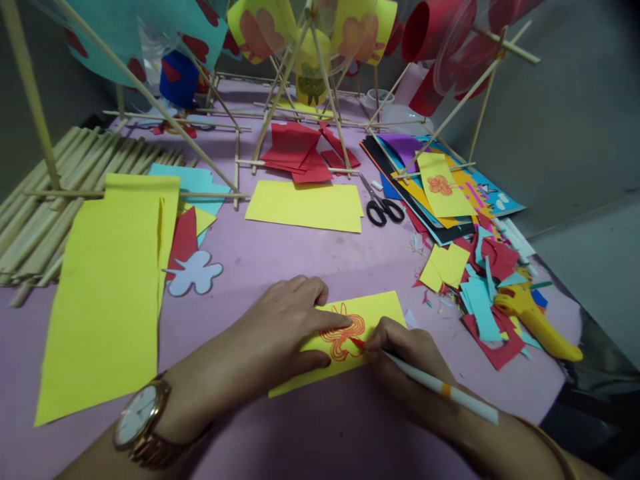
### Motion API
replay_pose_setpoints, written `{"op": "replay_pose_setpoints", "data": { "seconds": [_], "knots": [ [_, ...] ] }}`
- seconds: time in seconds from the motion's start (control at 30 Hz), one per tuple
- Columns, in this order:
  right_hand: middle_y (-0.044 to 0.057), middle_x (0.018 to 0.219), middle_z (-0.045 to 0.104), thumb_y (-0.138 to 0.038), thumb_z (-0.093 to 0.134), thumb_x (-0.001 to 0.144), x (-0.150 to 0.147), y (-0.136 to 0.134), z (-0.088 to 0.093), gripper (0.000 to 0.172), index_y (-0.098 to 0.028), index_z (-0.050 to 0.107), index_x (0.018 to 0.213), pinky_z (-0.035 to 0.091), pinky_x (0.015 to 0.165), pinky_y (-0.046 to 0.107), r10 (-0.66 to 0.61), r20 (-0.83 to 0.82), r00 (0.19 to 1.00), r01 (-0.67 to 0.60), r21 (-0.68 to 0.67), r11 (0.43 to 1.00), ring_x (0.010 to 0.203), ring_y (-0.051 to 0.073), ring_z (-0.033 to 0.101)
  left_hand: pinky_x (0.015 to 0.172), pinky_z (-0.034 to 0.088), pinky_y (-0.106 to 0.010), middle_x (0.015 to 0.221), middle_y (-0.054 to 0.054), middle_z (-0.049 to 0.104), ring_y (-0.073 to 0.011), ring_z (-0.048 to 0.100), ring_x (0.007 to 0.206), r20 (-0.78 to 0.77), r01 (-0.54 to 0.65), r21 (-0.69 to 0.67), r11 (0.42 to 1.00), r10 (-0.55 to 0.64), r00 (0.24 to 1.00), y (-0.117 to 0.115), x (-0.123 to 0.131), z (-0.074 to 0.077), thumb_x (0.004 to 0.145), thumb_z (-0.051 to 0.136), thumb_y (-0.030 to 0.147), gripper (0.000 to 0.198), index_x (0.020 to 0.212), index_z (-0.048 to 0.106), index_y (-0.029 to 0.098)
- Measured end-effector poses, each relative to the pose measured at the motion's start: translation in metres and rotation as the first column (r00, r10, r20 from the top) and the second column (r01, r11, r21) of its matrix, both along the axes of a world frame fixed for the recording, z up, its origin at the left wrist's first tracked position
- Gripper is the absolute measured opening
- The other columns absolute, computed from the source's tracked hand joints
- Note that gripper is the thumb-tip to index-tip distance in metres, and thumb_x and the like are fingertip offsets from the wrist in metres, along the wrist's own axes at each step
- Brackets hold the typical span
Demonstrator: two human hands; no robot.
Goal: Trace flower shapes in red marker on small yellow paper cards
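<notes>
A small yellow paper [380, 311] lies on the pink table near me, with an orange swirled flower drawing [343, 337] on it. My left hand [285, 327], a watch on its wrist, presses flat on the paper's left part with a finger beside the drawing. My right hand [405, 350] pinches a white marker with a red tip [440, 385], and the tip touches the lower right of the drawing.
Black scissors [383, 207] lie beyond, beside a yellow sheet [305, 205]. A large yellow sheet [107, 293] lies left, over bamboo sticks [45, 200]. Paper scraps and a yellow glue gun [537, 320] sit right. Stick frames with paper lanterns [300, 40] stand behind.
</notes>
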State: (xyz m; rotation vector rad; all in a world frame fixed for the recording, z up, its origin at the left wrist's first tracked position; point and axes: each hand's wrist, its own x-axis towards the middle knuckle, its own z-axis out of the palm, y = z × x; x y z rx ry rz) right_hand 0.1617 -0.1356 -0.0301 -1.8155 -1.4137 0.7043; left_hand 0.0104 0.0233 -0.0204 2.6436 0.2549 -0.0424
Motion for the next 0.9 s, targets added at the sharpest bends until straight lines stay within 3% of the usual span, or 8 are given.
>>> {"op": "replay_pose_setpoints", "data": {
  "seconds": [0.4, 0.9],
  "knots": [
    [-0.010, 0.048, 0.036, -0.007, 0.042, 0.073, 0.0043, -0.0038, -0.0021, 0.016, -0.022, 0.044, 0.068, 0.021, 0.038, 0.017, -0.036, -0.125, 0.991, 0.029, -0.053, 0.998, 0.039, 0.007, 0.028, 0.075, 0.035, -0.034, 0.103, -0.002, 0.049, -0.0232, 0.047, 0.094, -0.014, 0.003, -0.007, 1.000, -0.003, 1.000, 0.0004, 0.0007, 0.0037, 0.074, 0.072, 0.030, 0.052, 0.122, 0.053, 0.041],
    [-0.010, 0.047, 0.034, -0.005, 0.038, 0.068, 0.0055, -0.0041, 0.0005, 0.018, -0.022, 0.040, 0.066, 0.019, 0.037, 0.017, -0.004, -0.092, 0.996, 0.004, -0.009, 1.000, 0.038, 0.006, 0.026, 0.075, 0.035, -0.034, 0.104, -0.002, 0.048, -0.0232, 0.047, 0.095, -0.001, 0.000, -0.013, 1.000, 0.000, 1.000, -0.0006, 0.0003, 0.0021, 0.073, 0.073, 0.031, 0.054, 0.122, 0.052, 0.041]
  ]
}}
